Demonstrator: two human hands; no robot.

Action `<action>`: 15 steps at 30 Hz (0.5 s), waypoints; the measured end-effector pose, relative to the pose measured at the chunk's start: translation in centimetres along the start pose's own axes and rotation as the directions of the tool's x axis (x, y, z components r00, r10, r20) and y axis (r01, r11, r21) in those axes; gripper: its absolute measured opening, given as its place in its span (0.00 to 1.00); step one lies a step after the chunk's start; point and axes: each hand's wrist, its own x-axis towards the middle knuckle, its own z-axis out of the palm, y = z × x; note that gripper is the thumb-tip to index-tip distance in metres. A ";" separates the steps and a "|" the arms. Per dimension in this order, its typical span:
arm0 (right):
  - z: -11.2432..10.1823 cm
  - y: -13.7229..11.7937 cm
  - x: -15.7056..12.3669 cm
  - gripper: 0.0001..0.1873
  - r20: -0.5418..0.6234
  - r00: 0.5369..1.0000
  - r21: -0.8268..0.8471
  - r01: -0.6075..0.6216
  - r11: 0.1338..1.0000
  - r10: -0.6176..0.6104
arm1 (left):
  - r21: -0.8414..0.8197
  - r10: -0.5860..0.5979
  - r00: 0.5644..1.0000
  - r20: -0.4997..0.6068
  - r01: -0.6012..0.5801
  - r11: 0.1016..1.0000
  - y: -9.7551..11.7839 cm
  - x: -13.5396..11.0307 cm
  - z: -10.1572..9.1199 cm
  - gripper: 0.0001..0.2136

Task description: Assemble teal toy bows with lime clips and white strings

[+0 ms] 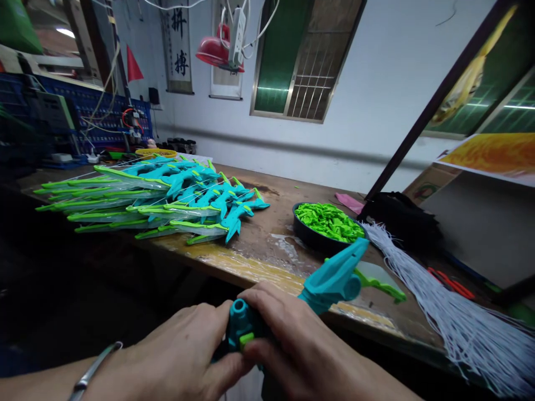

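Note:
Both my hands are wrapped round a teal plastic toy crossbow, held low in front of the table edge. My left hand grips the near end, its thumb and fingers close to a round teal tube and a small bright green piece. My right hand closes over the body from the other side, with its thumb by that green piece. Beyond my right hand the teal body points up and right, with a green limb at its side. My palms hide the middle of the toy.
Similar teal and green toy crossbows lie piled at the table's left. A dark basin holds small green plastic parts. White cords spread along the right, beside red-handled scissors. A red lamp hangs above.

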 end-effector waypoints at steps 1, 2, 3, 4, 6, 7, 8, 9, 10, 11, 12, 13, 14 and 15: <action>0.2 0.1 0.0 0.18 -0.023 1.000 -0.003 0.014 1.000 -0.014 | 0.011 0.033 0.999 -0.021 -0.033 0.999 -0.2 0.1 0.1 0.15; 0.5 0.2 -0.1 0.17 -0.051 0.998 -0.007 0.029 1.000 -0.030 | 0.027 0.072 0.996 -0.043 -0.070 0.997 -0.4 0.3 0.2 0.15; 0.8 0.3 -0.1 0.16 -0.076 0.996 -0.012 0.037 0.999 -0.038 | 0.039 0.109 0.992 -0.061 -0.107 0.993 -0.6 0.5 0.3 0.15; 1.1 0.5 -0.2 0.15 -0.090 0.995 -0.013 0.038 0.999 -0.039 | 0.044 0.140 0.988 -0.071 -0.137 0.990 -0.9 0.7 0.4 0.15; 1.7 1.0 -0.3 0.14 -0.095 0.995 -0.010 0.034 0.999 -0.035 | 0.066 0.158 0.984 -0.082 -0.153 0.986 -1.4 1.2 0.6 0.15; 1.9 1.3 -0.4 0.14 -0.092 0.995 -0.011 0.030 0.999 -0.031 | 0.081 0.149 0.985 -0.089 -0.142 0.987 -1.6 1.4 0.7 0.16; 2.0 1.5 -0.4 0.14 -0.089 0.996 -0.017 0.023 1.000 -0.024 | 0.095 0.140 0.986 -0.093 -0.131 0.987 -1.7 1.5 0.8 0.17; 2.1 1.7 -0.5 0.14 -0.083 0.996 -0.027 0.010 1.000 -0.012 | 0.101 0.138 0.986 -0.097 -0.128 0.987 -1.9 1.6 0.9 0.17; 2.2 1.9 -0.6 0.13 -0.076 0.997 -0.037 -0.004 0.999 0.001 | 0.088 0.141 0.985 -0.099 -0.132 0.987 -2.1 1.7 1.0 0.17; 2.4 2.0 -0.6 0.12 -0.068 0.998 -0.047 -0.023 0.999 0.019 | 0.049 0.151 0.984 -0.095 -0.147 0.988 -2.3 1.7 1.1 0.16; 2.7 2.1 -0.7 0.10 -0.055 0.997 -0.055 -0.049 0.997 0.046 | -0.025 0.166 0.983 -0.080 -0.168 0.985 -2.4 1.7 1.3 0.16; 3.1 2.3 -0.7 0.09 -0.036 0.997 -0.067 -0.077 0.995 0.075 | -0.147 0.181 0.982 -0.053 -0.187 0.971 -2.6 1.8 1.5 0.14; 3.6 2.5 -0.7 0.08 -0.010 0.995 -0.088 -0.097 0.991 0.096 | -0.289 0.197 0.980 -0.021 -0.195 0.937 -2.7 1.9 1.8 0.14; 4.3 2.8 -0.6 0.09 0.024 0.994 -0.108 -0.102 0.989 0.105 | -0.434 0.215 0.976 0.020 -0.185 0.882 -2.8 2.2 2.0 0.14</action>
